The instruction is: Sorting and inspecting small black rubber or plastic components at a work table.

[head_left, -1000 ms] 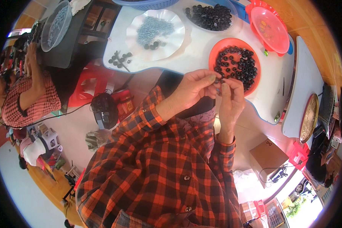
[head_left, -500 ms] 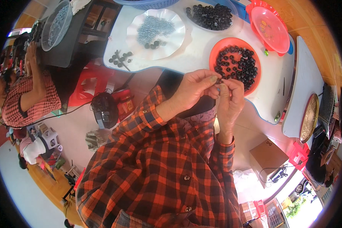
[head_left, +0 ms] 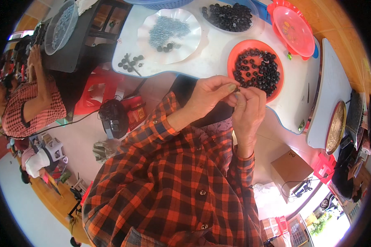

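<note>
My left hand (head_left: 208, 99) and my right hand (head_left: 249, 109) meet just in front of the red plate, both in a pinch. Between their fingertips is a small dark piece (head_left: 237, 89), mostly covered by the fingers. Several small black ring-like caps (head_left: 268, 76) lie in the red plate (head_left: 230, 61) just beyond my hands. Farther left, a white scalloped plate (head_left: 189, 49) carries a heap of small clear bluish pieces (head_left: 167, 31), with a few black caps (head_left: 165, 48) at its near side.
A clear bowl of black caps (head_left: 231, 17) stands at the back, near a blue basket (head_left: 165, 4). Stacked red dishes (head_left: 294, 33) are at the far right. More black pieces (head_left: 130, 62) lie at the table's left edge. At left another person (head_left: 33, 103) sits near a tub (head_left: 62, 29).
My right hand's fingers have curled in closer against my left fingertips, covering more of the small piece. The other person's hands have shifted slightly. The plates have stayed where they were.
</note>
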The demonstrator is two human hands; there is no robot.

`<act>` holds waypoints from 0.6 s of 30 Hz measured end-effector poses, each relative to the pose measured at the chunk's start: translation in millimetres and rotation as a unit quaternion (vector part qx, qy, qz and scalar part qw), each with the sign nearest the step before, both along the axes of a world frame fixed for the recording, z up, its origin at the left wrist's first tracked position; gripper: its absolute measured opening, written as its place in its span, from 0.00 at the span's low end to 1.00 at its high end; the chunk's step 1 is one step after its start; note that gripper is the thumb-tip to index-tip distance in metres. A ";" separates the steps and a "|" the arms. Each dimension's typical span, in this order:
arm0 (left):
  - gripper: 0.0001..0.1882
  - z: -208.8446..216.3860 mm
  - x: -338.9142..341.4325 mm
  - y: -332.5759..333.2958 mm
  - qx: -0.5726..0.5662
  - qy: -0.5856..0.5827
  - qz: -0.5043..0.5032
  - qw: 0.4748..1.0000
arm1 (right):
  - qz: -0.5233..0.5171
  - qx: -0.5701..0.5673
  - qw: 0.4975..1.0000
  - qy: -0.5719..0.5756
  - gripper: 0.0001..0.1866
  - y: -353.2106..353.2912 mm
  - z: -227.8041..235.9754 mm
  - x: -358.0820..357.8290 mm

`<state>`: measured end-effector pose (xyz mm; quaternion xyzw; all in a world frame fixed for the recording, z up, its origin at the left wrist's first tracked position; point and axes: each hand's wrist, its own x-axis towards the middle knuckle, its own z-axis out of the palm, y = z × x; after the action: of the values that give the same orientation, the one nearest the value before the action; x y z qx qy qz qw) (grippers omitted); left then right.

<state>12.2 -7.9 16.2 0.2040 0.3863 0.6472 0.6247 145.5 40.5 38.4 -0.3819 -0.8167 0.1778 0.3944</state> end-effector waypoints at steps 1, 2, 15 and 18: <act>0.11 2.4 -0.6 -0.1 0.000 0.000 -0.001 1.000 | 0.002 0.007 1.000 -0.007 0.10 0.3 1.6 -0.1; 0.11 5.3 -1.0 -0.3 0.000 0.006 -0.001 1.000 | 0.004 0.014 1.000 -0.014 0.11 0.7 2.6 0.2; 0.11 5.8 -3.2 -5.0 -0.010 0.057 -0.021 0.998 | 0.030 -0.157 0.983 0.084 0.08 -10.2 11.7 0.3; 0.11 8.6 -3.5 -6.6 -0.020 0.084 -0.027 0.996 | 0.032 -0.136 0.988 0.072 0.08 -9.9 7.0 4.6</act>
<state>8.7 -14.5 24.8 0.2555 0.4446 0.6029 0.6112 150.1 30.5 45.4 -0.3917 -0.7663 0.3265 0.3909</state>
